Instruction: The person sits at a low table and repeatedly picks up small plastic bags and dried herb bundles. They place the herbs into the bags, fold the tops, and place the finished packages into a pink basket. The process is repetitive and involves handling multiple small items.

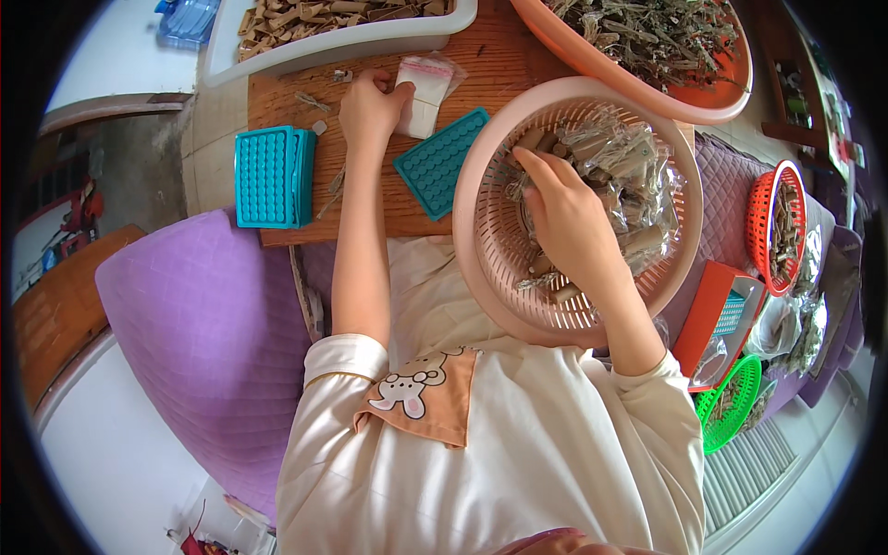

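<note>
My left hand [372, 109] rests on the wooden table with fingers bent and apart. Its thumb meets the edge of a small stack of clear plastic bags [425, 92] with white showing on them. Inside a pink slotted basket [470, 194], my right hand [566, 208] reaches down with its fingers stretched out, near short brown rolls [561, 148]. Nothing shows in its grip, though its underside is hidden. Several clear-wrapped packets [629, 157] of brown pieces fill the basket's far right side. Between my hands lies a teal tray [444, 165] with rows of round bumps.
More teal trays [268, 178] are stacked at the table's left edge. A white tub [370, 46] of brown chips and an orange basin [610, 69] of dried stems stand behind. To the right are a red basket [760, 222], an open red box [698, 319] and a green basket [740, 412].
</note>
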Motion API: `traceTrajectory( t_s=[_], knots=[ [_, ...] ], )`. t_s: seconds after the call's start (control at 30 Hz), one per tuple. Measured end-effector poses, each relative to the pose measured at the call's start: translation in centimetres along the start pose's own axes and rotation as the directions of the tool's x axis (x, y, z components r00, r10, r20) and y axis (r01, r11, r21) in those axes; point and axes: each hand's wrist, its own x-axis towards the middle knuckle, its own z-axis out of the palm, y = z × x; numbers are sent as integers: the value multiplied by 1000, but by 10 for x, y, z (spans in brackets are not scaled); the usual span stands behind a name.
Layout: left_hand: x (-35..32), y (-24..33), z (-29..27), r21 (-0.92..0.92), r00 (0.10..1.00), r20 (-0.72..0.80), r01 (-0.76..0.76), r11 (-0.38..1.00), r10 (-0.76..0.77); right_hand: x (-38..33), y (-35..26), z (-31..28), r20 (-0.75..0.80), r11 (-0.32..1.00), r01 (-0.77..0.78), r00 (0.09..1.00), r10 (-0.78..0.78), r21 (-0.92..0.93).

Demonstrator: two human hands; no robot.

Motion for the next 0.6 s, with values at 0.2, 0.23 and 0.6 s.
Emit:
traceTrajectory(
  t_s=[0.2,0.23,0.6],
  knots=[
    [12,1,0,-23,978,192,83,996,-77,12,9,16,-5,995,5,1000,-6,-100],
    [13,0,2,-34,983,174,67,997,-60,12,14,18,-40,996,39,998,-43,-77],
    [1,0,4,-192,984,-168,-99,976,66,-2,-7,14,-264,835,135,964,13,533]
  ],
)
